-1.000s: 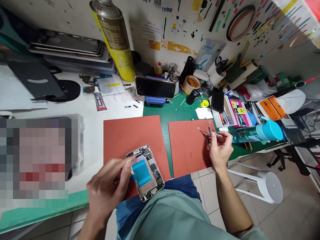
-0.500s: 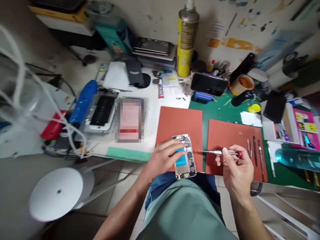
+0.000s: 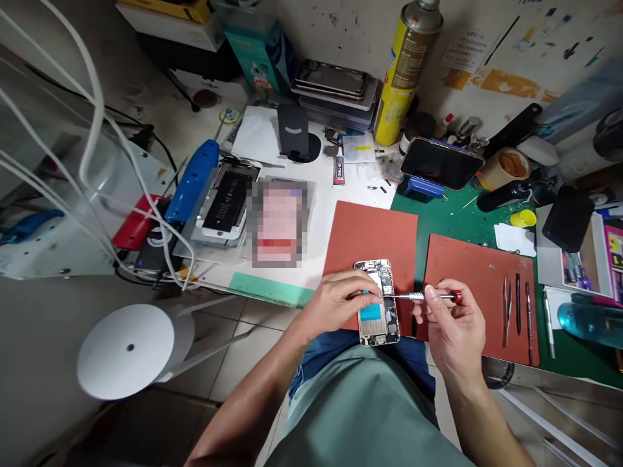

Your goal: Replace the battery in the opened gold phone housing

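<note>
An opened smartphone (image 3: pixel 392 318) with bare circuit boards and a blue patch (image 3: pixel 370 312) lies at the front edge of the left brown mat (image 3: pixel 372 233). My left hand (image 3: pixel 341 299) reaches over the phone, its thumb and fingertips pinched together at the screwdriver's tip. Whatever is between those fingertips is too small to make out. My right hand (image 3: pixel 455 327) grips a thin precision screwdriver (image 3: pixel 416 296) with a red end cap, held nearly level and pointing left across the phone.
Tweezers (image 3: pixel 508 311) and slim tools lie on the right brown mat (image 3: pixel 467 259). Behind stand a phone on a blue stand (image 3: pixel 440 162) and a tall yellow can (image 3: pixel 406 71). A partly disassembled phone (image 3: pixel 226 201) is at left, a blue bottle (image 3: pixel 591 324) at right.
The screwdriver's tip has moved left to my left fingertips, which have closed together over the phone. The camera view has shifted, so the bench sits differently in the picture.
</note>
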Tool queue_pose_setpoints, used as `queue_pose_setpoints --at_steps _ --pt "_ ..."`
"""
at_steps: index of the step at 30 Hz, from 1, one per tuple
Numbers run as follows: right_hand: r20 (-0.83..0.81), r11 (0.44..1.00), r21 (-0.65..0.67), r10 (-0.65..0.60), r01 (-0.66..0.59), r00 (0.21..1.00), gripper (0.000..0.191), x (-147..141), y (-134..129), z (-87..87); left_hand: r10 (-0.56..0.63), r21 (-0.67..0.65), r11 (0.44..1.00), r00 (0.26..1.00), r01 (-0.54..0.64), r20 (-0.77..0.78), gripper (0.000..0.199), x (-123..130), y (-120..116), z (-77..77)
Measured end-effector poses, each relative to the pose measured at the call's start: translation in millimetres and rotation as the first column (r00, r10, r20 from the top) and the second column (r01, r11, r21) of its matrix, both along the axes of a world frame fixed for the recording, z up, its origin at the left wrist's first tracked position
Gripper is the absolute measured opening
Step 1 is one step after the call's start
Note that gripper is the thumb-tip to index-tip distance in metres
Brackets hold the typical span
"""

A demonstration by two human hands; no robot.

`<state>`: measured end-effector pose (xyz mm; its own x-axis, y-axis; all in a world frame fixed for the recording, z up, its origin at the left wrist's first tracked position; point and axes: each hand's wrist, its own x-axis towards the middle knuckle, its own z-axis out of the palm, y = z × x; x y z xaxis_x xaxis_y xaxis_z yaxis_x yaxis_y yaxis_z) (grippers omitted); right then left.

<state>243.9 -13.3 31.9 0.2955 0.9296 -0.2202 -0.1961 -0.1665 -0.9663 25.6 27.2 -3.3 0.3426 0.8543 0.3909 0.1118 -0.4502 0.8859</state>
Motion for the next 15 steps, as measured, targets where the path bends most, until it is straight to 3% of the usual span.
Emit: queue_pose_setpoints --at_steps 9,15 --pt "0.102 0.999 0.017 -0.048 0.047 0.994 0.032 2.3 -8.6 -0.6 -0.017 -0.013 1.0 1.0 0.016 -0.022 0.007 0.0 -0.2 3.4" --pt "0.344 0.972 0.217 -0.164 0.092 0.925 0.027 -1.9 -20.7 3.9 -0.018 -0.002 1.0 0.999 0.018 -0.036 0.006 0.4 -0.7 2.1"
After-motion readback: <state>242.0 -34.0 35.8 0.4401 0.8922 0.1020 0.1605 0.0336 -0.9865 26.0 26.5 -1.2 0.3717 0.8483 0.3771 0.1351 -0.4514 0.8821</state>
